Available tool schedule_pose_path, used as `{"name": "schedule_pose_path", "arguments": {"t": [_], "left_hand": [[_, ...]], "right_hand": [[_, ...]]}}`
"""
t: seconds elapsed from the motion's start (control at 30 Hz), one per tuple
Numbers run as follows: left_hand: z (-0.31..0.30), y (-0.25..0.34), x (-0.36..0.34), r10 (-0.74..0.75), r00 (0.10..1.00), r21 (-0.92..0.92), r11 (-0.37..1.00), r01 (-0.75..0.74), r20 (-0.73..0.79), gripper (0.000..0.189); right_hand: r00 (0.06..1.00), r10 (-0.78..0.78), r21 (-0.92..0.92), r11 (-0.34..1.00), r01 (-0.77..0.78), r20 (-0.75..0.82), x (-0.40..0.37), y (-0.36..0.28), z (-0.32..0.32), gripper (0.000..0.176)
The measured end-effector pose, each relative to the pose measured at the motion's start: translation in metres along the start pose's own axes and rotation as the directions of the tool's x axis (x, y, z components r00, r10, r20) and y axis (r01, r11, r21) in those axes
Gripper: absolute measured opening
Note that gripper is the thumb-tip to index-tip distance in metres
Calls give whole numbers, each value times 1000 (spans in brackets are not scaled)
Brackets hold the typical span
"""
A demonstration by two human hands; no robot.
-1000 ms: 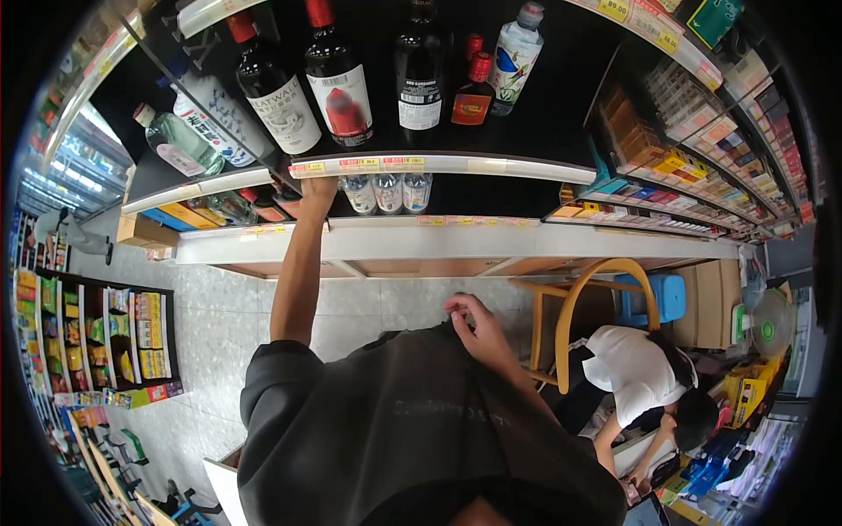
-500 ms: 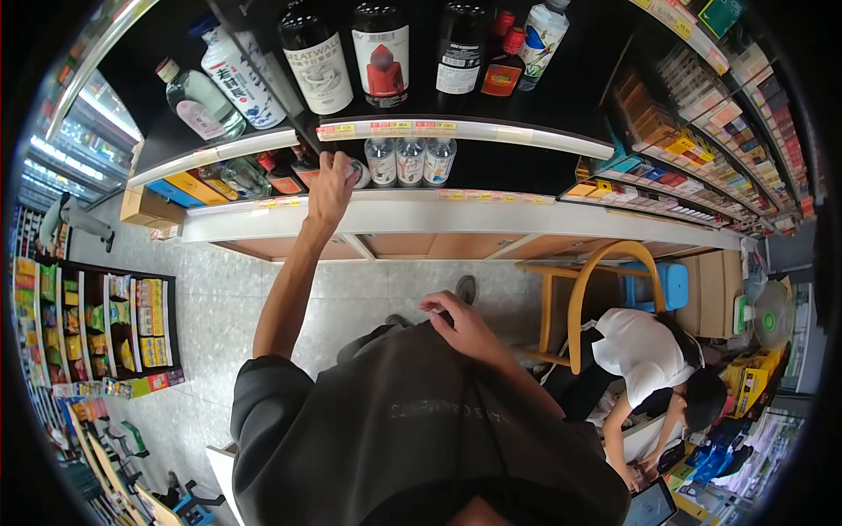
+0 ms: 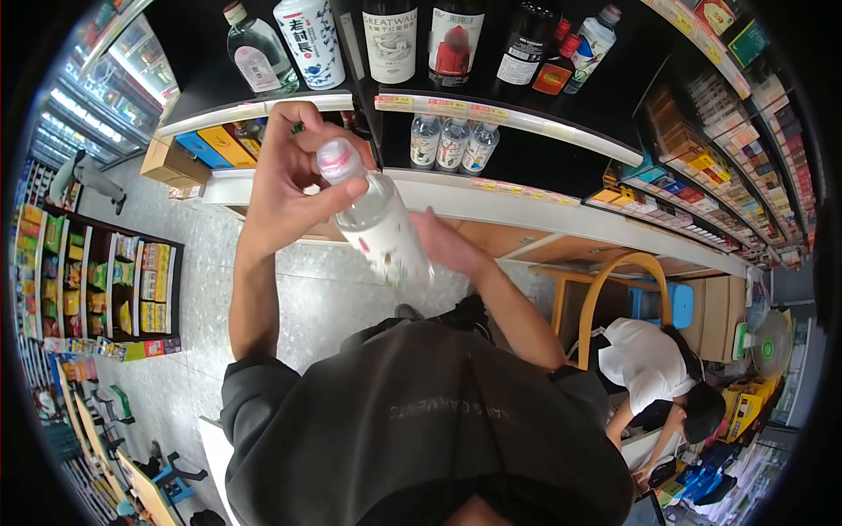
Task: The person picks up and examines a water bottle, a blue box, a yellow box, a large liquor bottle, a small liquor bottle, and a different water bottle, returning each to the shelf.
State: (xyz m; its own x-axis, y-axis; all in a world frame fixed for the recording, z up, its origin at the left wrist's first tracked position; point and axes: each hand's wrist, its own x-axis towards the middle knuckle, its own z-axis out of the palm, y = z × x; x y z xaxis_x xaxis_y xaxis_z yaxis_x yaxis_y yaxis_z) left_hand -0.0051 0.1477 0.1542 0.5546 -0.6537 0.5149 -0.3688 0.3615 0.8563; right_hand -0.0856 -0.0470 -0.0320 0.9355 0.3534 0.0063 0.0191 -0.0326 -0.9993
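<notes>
A clear bottle (image 3: 386, 232) with a white label and a pinkish band at its cap hangs tilted in front of the shelves, cap toward the upper left. My left hand (image 3: 282, 180) is closed round its neck, thumb across the near side. Beside the bottle's lower half is my right hand (image 3: 449, 245), blurred, its fingers partly hidden behind the label. Several similar small bottles (image 3: 453, 143) stand in a row on the lower shelf, to the right of my left hand.
The upper shelf edge (image 3: 509, 120) carries price tags, with wine bottles (image 3: 390, 44) and a white-and-blue bottle (image 3: 311, 44) above. At right stand a wooden chair (image 3: 589, 302), packed racks (image 3: 693, 162) and a bent-over person in white (image 3: 645, 359). Snack shelves (image 3: 105, 276) are at left.
My left hand has come off the lower shelf, bringing the bottle out toward me. My right hand has risen from in front of my body to beside the bottle. The view has shifted slightly.
</notes>
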Motion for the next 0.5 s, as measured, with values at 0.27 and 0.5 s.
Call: {"name": "schedule_pose_path", "arguments": {"t": [0.27,0.5], "left_hand": [[-5,-69,-19,-115,987,-396,906,149,109,48],[33,-90,-24,-306,951,-294,906,304,40,59]], "right_hand": [[813,-493,947,80,-311,309,-41,-33,76,79],[998,-55,908,419,2,23,-74,-39,55,68]]}}
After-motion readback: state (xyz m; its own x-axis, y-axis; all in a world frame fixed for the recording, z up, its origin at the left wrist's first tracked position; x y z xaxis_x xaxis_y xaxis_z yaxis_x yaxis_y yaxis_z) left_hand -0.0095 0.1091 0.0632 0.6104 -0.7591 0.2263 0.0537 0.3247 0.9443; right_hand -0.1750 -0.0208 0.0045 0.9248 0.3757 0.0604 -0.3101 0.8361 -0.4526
